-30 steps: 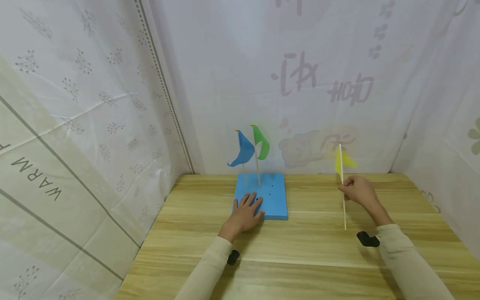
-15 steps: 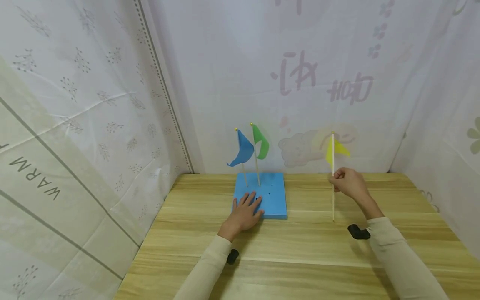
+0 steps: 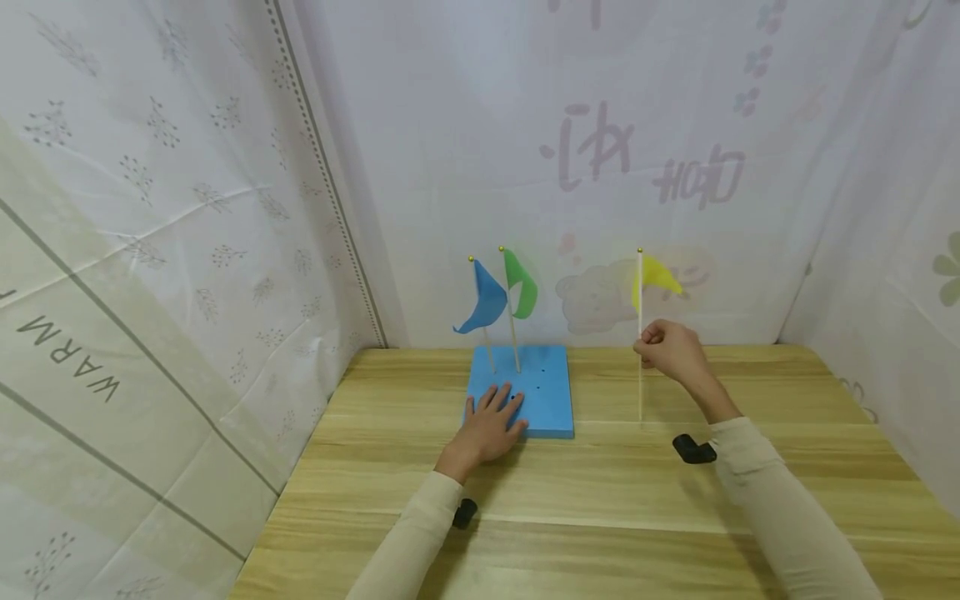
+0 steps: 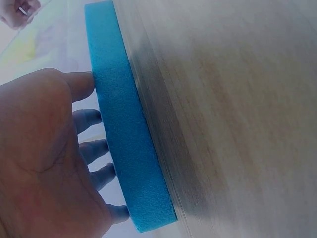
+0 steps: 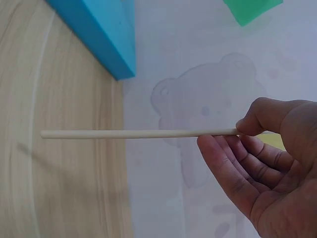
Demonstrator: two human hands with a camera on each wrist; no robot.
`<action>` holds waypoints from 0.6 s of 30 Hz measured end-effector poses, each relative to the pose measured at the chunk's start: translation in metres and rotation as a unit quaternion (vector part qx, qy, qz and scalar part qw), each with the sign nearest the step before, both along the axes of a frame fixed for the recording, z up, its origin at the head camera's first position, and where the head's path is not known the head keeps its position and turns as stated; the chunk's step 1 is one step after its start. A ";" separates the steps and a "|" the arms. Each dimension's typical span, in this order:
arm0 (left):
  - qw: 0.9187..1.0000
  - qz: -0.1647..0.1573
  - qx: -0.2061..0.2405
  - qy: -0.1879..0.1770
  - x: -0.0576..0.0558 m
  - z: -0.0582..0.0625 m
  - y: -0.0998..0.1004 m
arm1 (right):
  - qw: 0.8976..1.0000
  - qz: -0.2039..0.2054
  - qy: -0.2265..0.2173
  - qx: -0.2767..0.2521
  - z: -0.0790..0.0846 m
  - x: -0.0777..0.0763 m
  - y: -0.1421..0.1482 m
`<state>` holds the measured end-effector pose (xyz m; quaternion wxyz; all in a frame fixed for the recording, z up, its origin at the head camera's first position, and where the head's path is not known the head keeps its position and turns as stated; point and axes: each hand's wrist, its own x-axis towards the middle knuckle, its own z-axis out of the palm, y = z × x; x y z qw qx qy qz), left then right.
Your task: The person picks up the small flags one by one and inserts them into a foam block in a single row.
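Note:
My right hand [image 3: 675,352] pinches the stick of a yellow flag [image 3: 655,277] between thumb and fingers, holding it upright to the right of a blue foam board [image 3: 553,408]. In the right wrist view the bare lower part of the wooden stick [image 5: 119,134] shows. With spread fingers, my left hand [image 3: 487,429] rests on the front left of the board; the left wrist view shows its fingertips touching the top face beside the thick foam edge [image 4: 124,119]. A blue flag [image 3: 490,298] and a green flag [image 3: 525,287] stand in the board near its back, the blue one leaning.
Several small dark holes [image 3: 537,387] dot the board's top. The board lies on a wood-grain table [image 3: 600,517] near its back edge. Printed curtains [image 3: 465,167] hang behind and at both sides. Each wrist carries a black camera mount [image 3: 693,450].
My right hand has moved left and a little farther back, bringing the yellow flag closer to the board and more upright. My left hand stays on the board.

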<state>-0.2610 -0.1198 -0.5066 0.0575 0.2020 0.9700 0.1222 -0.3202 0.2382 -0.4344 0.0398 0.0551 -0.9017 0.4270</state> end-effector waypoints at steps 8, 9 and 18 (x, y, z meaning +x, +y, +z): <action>1.000 0.000 0.006 0.001 -0.001 -0.001 0.000 | 1.000 0.011 0.010 -0.026 0.007 -0.008 -0.022; 1.000 0.001 0.004 -0.001 -0.001 -0.001 0.000 | 0.999 0.011 0.010 -0.028 0.008 -0.009 -0.024; 1.000 0.002 0.007 -0.003 -0.001 -0.005 0.000 | 0.999 0.016 0.019 -0.039 0.011 -0.013 -0.044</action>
